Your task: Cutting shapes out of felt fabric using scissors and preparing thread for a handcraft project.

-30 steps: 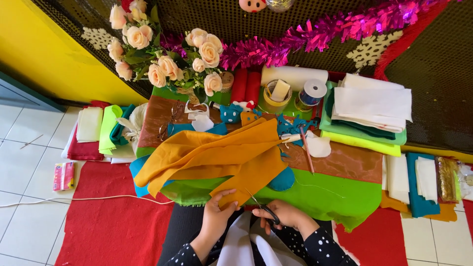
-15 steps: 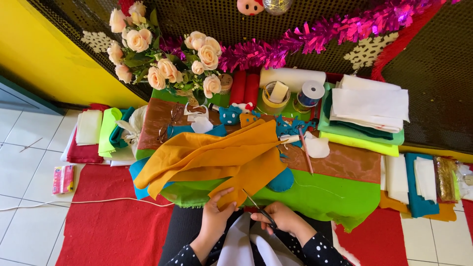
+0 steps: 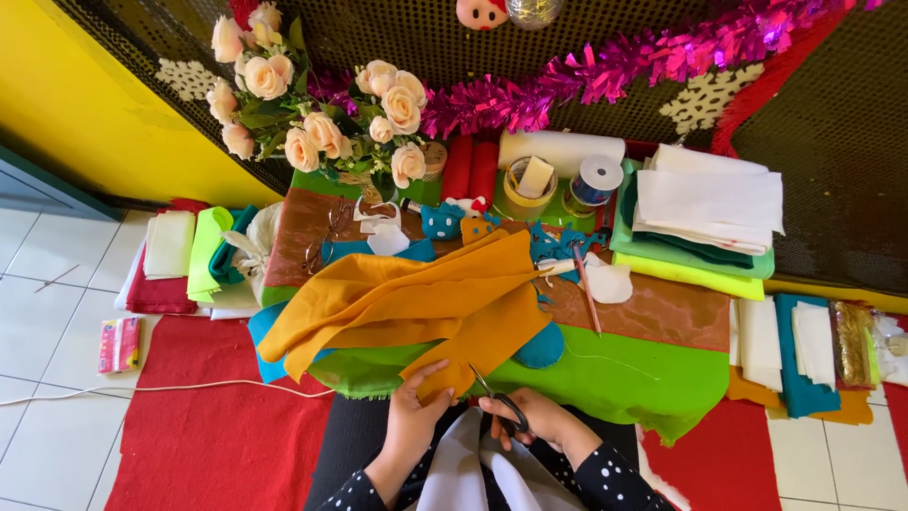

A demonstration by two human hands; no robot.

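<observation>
Overhead view of a person seated at a low desk (image 3: 653, 378) covered in green and brown cloth. The left hand (image 3: 416, 405) pinches the lower edge of a mustard-yellow felt sheet (image 3: 416, 303), fingers closed on the fabric. The right hand (image 3: 534, 416) grips a pair of scissors (image 3: 497, 396), fingers through the handles, blades pointing up at the felt's edge just beside the left hand. The felt drapes across the desk's middle. Behind it stand peach artificial roses (image 3: 322, 123), a stack of folded felt (image 3: 705, 218) and pink tinsel (image 3: 605, 71).
</observation>
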